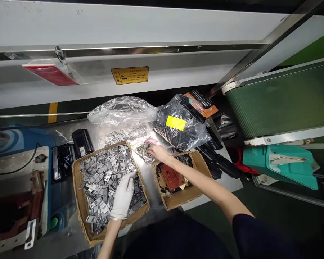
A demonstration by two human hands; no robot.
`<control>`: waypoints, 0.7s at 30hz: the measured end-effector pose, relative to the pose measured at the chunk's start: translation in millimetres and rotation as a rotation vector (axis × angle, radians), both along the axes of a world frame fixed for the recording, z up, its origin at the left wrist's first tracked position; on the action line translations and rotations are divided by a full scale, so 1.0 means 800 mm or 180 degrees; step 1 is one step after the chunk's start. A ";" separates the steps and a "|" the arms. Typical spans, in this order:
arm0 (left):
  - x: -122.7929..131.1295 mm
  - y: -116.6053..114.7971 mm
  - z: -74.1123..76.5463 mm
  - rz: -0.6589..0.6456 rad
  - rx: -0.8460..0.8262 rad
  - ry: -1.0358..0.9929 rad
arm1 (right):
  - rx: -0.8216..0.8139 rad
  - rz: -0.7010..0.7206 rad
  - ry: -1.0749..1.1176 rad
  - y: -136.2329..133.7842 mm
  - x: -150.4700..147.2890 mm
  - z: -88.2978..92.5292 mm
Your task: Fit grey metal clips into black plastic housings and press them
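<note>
Right grip (158,153) pinches a little clear bag (144,152) of metal bits, at two o'clock from the big cardboard box (82,194). Gloved left grip (123,196), pressed together, sits on gray metal parts (105,172) inside.

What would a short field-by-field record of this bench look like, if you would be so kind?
left hand: white-gloved, among grey metal parts
left box: cardboard box holding those parts
right hand: bare, touching a clear bag of metal parts
right box: cardboard box holding a red piece
behind: black-filled plastic bag with yellow label
</note>
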State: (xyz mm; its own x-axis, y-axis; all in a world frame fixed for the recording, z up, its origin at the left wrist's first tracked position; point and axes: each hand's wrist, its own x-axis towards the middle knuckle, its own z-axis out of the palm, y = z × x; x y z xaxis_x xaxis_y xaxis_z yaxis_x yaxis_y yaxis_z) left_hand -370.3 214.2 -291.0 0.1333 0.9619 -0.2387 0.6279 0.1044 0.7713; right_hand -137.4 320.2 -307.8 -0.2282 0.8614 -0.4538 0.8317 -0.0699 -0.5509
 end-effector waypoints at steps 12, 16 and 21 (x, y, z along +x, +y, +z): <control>0.083 0.040 0.074 -0.1571 0.1964 0.0238 | -0.1735 -0.1465 0.3352 -0.106 0.049 0.124; 0.082 0.047 0.084 -0.1910 0.2049 0.0208 | -0.1698 -0.1778 0.3338 -0.115 0.045 0.122; 0.082 0.009 0.090 -0.1180 0.1378 -0.0035 | -0.0608 -0.1705 0.3152 -0.124 0.033 0.131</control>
State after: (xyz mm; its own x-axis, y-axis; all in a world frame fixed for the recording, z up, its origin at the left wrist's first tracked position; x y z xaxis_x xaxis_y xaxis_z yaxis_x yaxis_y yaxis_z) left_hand -304.5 221.2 -218.9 0.4808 0.8602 0.1703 0.5540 -0.4485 0.7014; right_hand -111.1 220.8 -203.3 -0.1828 0.8920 -0.4134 -0.1240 -0.4381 -0.8903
